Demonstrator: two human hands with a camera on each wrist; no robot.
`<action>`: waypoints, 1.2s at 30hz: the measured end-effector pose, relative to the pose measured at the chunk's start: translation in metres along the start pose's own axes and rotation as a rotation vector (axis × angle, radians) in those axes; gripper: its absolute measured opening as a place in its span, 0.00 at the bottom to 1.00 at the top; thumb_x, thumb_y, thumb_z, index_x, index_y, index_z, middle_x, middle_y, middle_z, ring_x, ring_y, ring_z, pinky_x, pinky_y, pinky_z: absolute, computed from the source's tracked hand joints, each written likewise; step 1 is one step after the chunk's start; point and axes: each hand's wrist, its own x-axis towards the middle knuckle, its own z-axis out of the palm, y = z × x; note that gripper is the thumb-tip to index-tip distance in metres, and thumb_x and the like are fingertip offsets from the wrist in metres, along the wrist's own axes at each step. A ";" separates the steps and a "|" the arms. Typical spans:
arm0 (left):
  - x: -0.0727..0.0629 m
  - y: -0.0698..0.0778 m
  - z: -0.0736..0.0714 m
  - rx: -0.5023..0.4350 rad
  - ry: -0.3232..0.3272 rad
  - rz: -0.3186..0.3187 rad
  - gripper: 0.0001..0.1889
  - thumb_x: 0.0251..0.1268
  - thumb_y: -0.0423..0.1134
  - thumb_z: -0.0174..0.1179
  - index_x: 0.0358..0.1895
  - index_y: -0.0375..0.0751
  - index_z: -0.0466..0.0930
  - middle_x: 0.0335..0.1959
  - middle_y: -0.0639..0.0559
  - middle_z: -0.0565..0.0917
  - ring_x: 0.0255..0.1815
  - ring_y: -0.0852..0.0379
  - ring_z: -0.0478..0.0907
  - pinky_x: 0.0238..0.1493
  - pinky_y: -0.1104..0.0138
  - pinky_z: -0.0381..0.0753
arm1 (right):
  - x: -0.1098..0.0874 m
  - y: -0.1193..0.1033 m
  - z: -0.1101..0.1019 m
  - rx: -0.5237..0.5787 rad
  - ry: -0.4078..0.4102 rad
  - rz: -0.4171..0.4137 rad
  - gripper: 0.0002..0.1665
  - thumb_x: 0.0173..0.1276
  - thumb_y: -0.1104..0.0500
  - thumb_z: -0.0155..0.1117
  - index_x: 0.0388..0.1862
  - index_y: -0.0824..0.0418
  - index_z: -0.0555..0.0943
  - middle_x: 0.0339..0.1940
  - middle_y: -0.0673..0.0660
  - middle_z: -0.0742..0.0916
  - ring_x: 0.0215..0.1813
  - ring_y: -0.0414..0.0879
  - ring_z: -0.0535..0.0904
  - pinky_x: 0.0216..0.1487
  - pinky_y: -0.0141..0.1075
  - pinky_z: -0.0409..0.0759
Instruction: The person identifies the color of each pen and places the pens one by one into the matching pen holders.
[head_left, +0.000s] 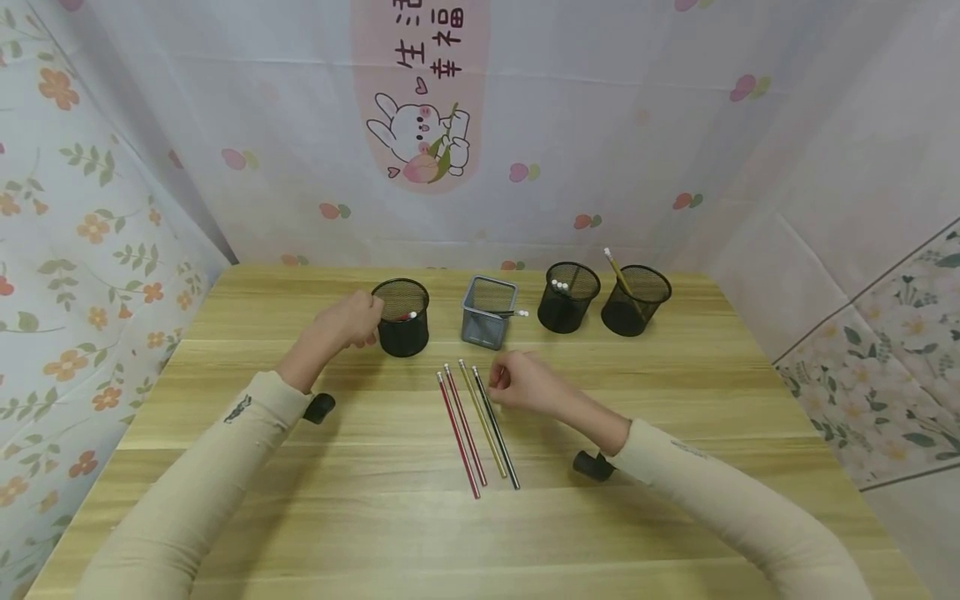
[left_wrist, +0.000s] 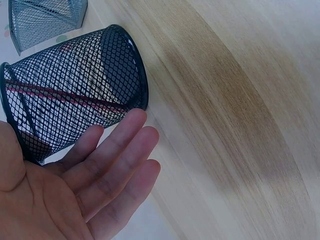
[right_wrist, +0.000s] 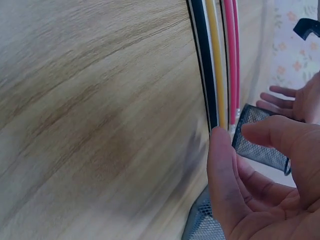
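Note:
My left hand point(head_left: 352, 321) is beside the leftmost round black mesh pencil cup point(head_left: 403, 340), near its rim. Seen from the left wrist, its fingers point(left_wrist: 117, 172) lie loosely extended along the mesh; contact with the cup is hard to tell. A red pencil point(left_wrist: 65, 95) leans inside that cup. My right hand point(head_left: 528, 385) is by the eraser ends of the pencils on the table, with thumb and forefinger apart. Nearest to it is a black pencil point(head_left: 497, 429), then a gold pencil point(head_left: 483, 419) and two red pencils point(head_left: 467, 427), point(head_left: 457, 436).
Behind the pencils stands a grey square mesh cup point(head_left: 483, 329) with a black pencil. Right of it, one round black cup point(head_left: 562, 312) holds several white-tipped pencils, and another black cup point(head_left: 632, 317) holds a gold one. A printed curtain point(head_left: 300, 125) hangs behind the wooden table point(head_left: 360, 517).

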 end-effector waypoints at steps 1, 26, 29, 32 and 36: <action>0.000 0.000 0.000 -0.001 0.000 0.001 0.29 0.85 0.45 0.25 0.60 0.27 0.72 0.40 0.38 0.84 0.33 0.44 0.77 0.29 0.59 0.74 | 0.001 0.000 0.001 0.014 -0.010 0.014 0.08 0.63 0.65 0.72 0.28 0.60 0.80 0.23 0.47 0.83 0.22 0.38 0.78 0.26 0.32 0.76; 0.003 0.000 0.000 -0.017 0.013 0.003 0.28 0.83 0.44 0.26 0.52 0.26 0.76 0.37 0.38 0.85 0.32 0.45 0.79 0.25 0.62 0.74 | 0.012 -0.007 0.011 -0.074 -0.084 0.131 0.13 0.60 0.67 0.72 0.22 0.61 0.77 0.16 0.50 0.80 0.17 0.40 0.76 0.23 0.32 0.71; 0.003 0.000 0.000 -0.024 0.007 0.005 0.28 0.84 0.44 0.26 0.53 0.25 0.75 0.37 0.37 0.85 0.30 0.45 0.78 0.25 0.62 0.73 | 0.012 -0.007 0.011 -0.071 -0.086 0.127 0.12 0.58 0.68 0.71 0.21 0.61 0.77 0.14 0.50 0.79 0.16 0.40 0.75 0.22 0.32 0.70; 0.002 0.000 0.000 -0.026 0.008 0.010 0.28 0.84 0.44 0.26 0.54 0.25 0.74 0.37 0.37 0.85 0.30 0.46 0.78 0.26 0.61 0.74 | 0.013 -0.007 0.011 -0.078 -0.090 0.118 0.12 0.55 0.69 0.71 0.20 0.60 0.76 0.12 0.49 0.78 0.15 0.39 0.71 0.21 0.32 0.67; 0.001 -0.001 -0.001 -0.025 0.010 0.015 0.28 0.83 0.43 0.26 0.56 0.25 0.74 0.38 0.36 0.85 0.31 0.46 0.78 0.27 0.61 0.74 | 0.014 -0.007 0.012 -0.094 -0.096 0.106 0.13 0.55 0.69 0.70 0.19 0.60 0.76 0.10 0.48 0.75 0.15 0.39 0.68 0.19 0.32 0.64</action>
